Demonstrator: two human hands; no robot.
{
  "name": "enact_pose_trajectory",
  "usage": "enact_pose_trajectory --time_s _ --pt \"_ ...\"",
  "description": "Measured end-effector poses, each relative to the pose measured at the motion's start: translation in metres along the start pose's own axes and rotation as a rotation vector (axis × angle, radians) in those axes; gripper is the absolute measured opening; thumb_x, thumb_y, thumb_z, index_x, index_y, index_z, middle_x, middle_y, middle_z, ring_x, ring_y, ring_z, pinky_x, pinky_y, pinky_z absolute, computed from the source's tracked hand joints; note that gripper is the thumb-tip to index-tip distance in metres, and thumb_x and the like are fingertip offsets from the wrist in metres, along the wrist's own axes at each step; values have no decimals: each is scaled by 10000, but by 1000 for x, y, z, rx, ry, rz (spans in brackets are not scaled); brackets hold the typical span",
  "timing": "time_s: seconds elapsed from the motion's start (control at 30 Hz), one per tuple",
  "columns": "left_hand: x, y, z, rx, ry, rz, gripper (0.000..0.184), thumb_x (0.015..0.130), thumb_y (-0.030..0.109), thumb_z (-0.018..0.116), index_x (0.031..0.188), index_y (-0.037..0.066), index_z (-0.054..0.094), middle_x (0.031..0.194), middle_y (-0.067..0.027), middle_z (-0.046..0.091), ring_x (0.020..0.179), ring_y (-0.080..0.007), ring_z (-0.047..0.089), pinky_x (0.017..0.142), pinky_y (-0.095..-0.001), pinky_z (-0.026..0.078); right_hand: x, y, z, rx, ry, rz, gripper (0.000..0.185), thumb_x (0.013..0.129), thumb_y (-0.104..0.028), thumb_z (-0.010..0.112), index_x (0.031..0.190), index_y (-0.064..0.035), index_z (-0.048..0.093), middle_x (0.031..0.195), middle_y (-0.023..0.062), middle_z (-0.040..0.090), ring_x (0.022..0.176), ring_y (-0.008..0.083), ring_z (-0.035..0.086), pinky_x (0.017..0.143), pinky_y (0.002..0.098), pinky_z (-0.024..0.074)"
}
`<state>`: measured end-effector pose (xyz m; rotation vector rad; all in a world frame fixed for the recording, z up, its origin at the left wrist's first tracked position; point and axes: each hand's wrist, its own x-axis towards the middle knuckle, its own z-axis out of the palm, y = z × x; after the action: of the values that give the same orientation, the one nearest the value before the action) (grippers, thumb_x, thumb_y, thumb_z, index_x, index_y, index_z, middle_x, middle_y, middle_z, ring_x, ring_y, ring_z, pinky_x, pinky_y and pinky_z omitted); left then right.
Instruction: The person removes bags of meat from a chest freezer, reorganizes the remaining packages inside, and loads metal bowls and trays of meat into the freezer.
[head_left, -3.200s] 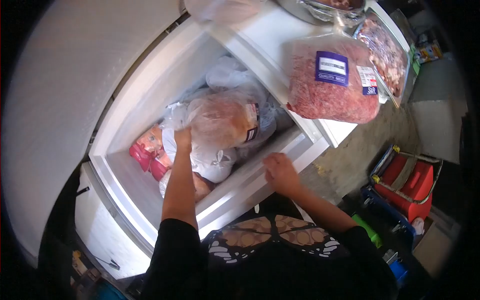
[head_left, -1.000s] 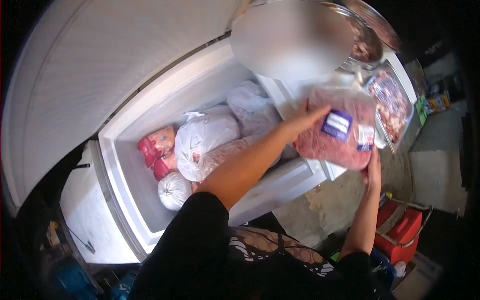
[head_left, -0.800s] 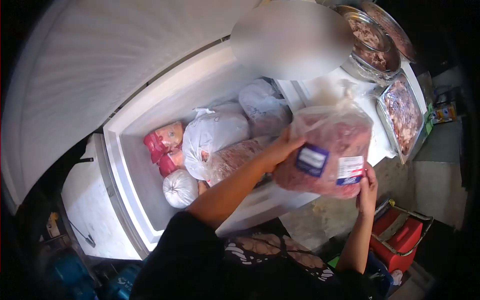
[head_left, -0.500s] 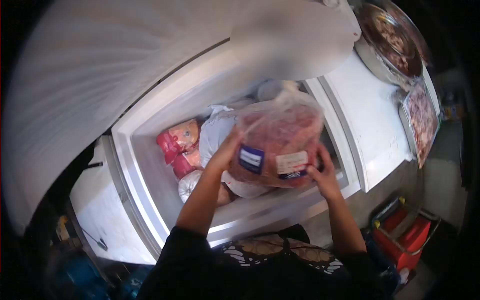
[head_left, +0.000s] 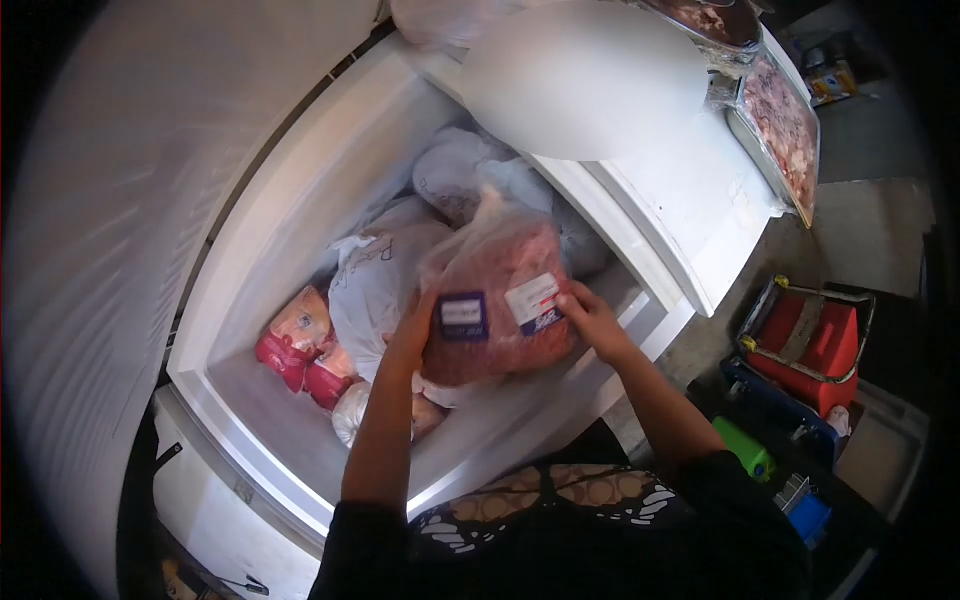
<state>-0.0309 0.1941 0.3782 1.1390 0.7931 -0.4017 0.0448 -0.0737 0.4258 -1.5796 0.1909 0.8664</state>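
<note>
A large clear plastic bag of red meat (head_left: 500, 260), with a dark blue label and a white one, is held over the open chest freezer (head_left: 520, 425). My left hand (head_left: 411, 335) grips its left side; the fingers are partly hidden by the bag. On the right side, my right hand (head_left: 593, 317) is closed on the bag near the white label. Below and behind it in the freezer lie a white plastic bag (head_left: 380, 270) and another white bag (head_left: 455, 170). To their left are red-and-pink wrapped packages (head_left: 300, 335) and a clear bag (head_left: 352, 410).
A film-wrapped tray of meat (head_left: 778, 115) lies on the white freezer top (head_left: 690, 215), with a bowl of meat (head_left: 715, 18) behind it. On the floor at right are a red bin (head_left: 815, 335) and a green object (head_left: 742, 445). A blurred oval hides part of the view.
The bag of meat has moved lower into the freezer, still between both hands. My view has shifted, showing more of the white bags and the floor at right.
</note>
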Motion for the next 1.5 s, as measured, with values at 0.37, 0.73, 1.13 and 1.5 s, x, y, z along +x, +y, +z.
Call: enact_pose_trajectory --time_s 0.37,0.73,1.13,1.5 --pt "103 16 109 1138 -62 517 1126 565 495 746 1366 11 121 1298 -246 374 1189 -399 372 989 -393 315 -24 -15 3 -899 55 -501 449 727 -208 662 1119 -32 533 1193 233 454 1109 394 423 939 441 357" --pt "104 -11 135 1215 48 783 1226 442 413 832 1352 51 95 1195 -277 402 1091 -431 416 905 -480 354 -81 20 -7 -839 107 -611 351 734 -169 623 1033 0 549 1163 260 449 1083 417 434 932 446 370" --pt "119 -33 123 1024 -324 902 776 620 228 764 1235 -18 361 1164 -209 470 1038 -318 492 904 -378 398 -187 75 -55 -831 428 -550 217 784 -151 568 973 -46 581 1149 165 499 1063 319 475 910 386 398" --pt "42 -38 82 1302 -457 552 524 775 253 631 1179 -45 477 1144 -219 518 1055 -304 497 908 -357 384 -408 329 -97 -452 663 735 367 760 -227 524 1089 -70 564 1107 162 560 1042 328 522 872 410 417"
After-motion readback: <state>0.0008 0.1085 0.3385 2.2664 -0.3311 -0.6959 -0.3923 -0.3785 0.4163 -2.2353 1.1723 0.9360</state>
